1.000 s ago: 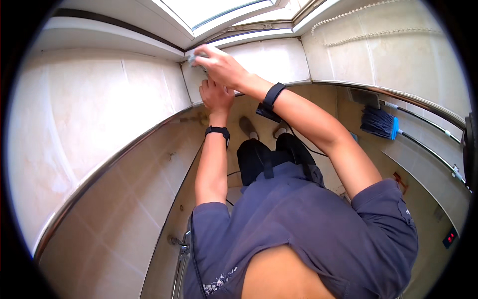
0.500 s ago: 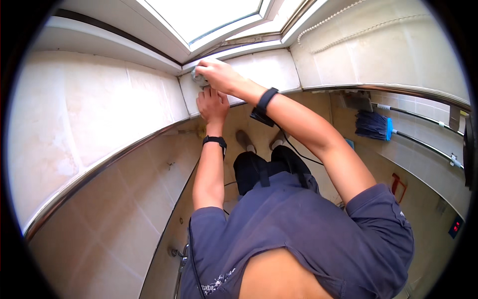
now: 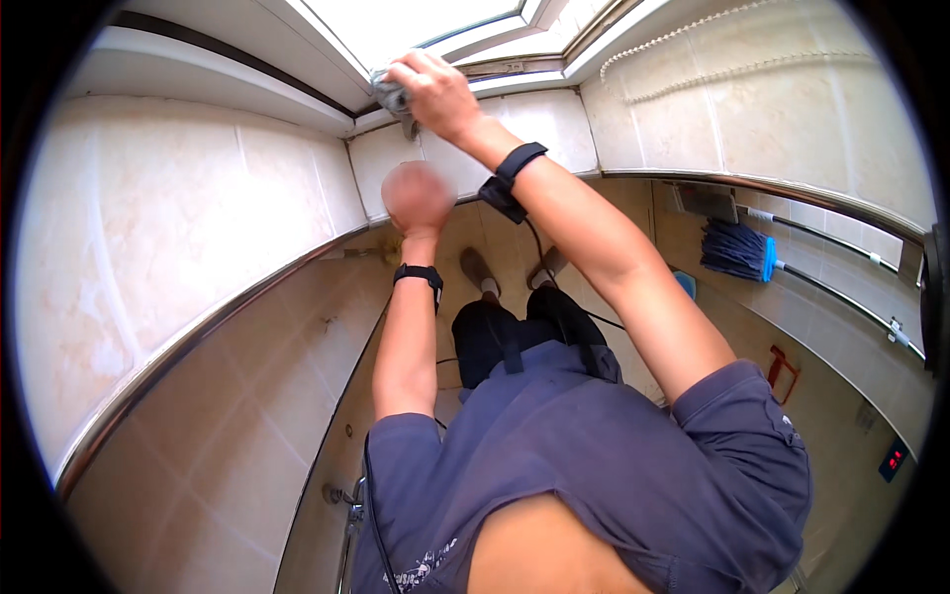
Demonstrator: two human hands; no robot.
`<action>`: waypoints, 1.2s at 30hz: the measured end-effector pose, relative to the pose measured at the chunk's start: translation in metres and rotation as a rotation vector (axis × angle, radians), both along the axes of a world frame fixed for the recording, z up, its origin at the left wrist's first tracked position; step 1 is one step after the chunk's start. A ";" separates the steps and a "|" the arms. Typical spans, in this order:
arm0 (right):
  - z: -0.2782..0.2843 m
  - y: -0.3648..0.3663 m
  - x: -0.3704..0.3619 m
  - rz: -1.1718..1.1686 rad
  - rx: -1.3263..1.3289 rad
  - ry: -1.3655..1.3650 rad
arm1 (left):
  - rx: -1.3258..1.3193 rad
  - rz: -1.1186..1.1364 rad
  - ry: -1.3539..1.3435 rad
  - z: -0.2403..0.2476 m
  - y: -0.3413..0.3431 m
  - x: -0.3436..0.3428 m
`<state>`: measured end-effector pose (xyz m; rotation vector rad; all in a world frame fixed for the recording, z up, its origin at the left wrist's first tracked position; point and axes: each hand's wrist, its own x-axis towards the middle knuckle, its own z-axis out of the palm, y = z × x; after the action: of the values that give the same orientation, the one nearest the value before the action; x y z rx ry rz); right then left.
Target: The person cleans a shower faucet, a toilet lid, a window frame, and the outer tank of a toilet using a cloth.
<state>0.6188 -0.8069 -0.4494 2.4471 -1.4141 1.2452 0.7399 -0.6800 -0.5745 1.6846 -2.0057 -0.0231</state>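
My right hand (image 3: 437,97) is closed around a crumpled grey cloth (image 3: 389,95), which bulges out on the left of the fingers with one end hanging down. Hand and cloth are up at the lower corner of the white window frame (image 3: 282,45), over the tiled sill (image 3: 529,129). Whether the cloth touches the frame, I cannot tell. Nearer to me, at the sill's front edge, my left hand (image 3: 417,198) is smeared by motion, so its fingers cannot be made out. Both wrists wear black bands.
A beaded cord (image 3: 683,89) hangs along the tiled wall at right. Below it, a blue mop (image 3: 734,249) lies beside long metal poles. Metal trim (image 3: 213,322) edges the left ledge, and a chrome tap (image 3: 344,495) is low at left. A black cable (image 3: 539,257) trails from my right wrist.
My right hand has moved up and away from me with the cloth, from the sill to the window frame. The hands have drawn apart; my left hand now blurs.
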 end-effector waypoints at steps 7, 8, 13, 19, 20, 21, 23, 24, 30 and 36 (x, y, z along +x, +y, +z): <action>0.009 0.001 -0.049 -0.098 0.099 0.008 | -0.142 -0.024 0.118 0.018 0.000 -0.007; 0.007 -0.002 -0.043 -0.077 0.098 0.013 | -0.124 -0.023 0.099 0.020 -0.001 -0.008; 0.002 -0.002 0.025 -0.107 0.045 -0.016 | -0.125 -0.004 0.089 0.022 -0.001 -0.008; -0.003 -0.007 -0.014 -0.043 -0.025 0.070 | -0.098 -0.057 0.037 0.028 0.000 -0.007; -0.003 -0.009 -0.032 -0.087 -0.038 0.106 | -0.100 -0.058 0.038 0.028 0.000 -0.007; 0.000 -0.008 -0.051 -0.128 0.001 0.074 | -0.102 -0.056 0.041 0.028 -0.001 -0.006; 0.009 -0.002 -0.096 -0.269 0.078 0.028 | -0.092 -0.056 0.056 0.028 0.001 -0.005; 0.013 0.000 -0.114 -0.370 0.116 0.013 | -0.092 -0.046 0.054 0.031 0.001 -0.007; 0.002 0.004 -0.100 -0.448 0.111 -0.180 | -0.085 -0.025 0.027 0.034 0.002 -0.011; -0.003 0.013 -0.044 -0.066 0.123 -0.117 | -0.116 -0.050 0.024 0.030 0.002 -0.006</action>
<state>0.5748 -0.7940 -0.4520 2.4169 -1.6344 1.3458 0.7338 -0.6782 -0.5444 1.5547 -1.9915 0.0541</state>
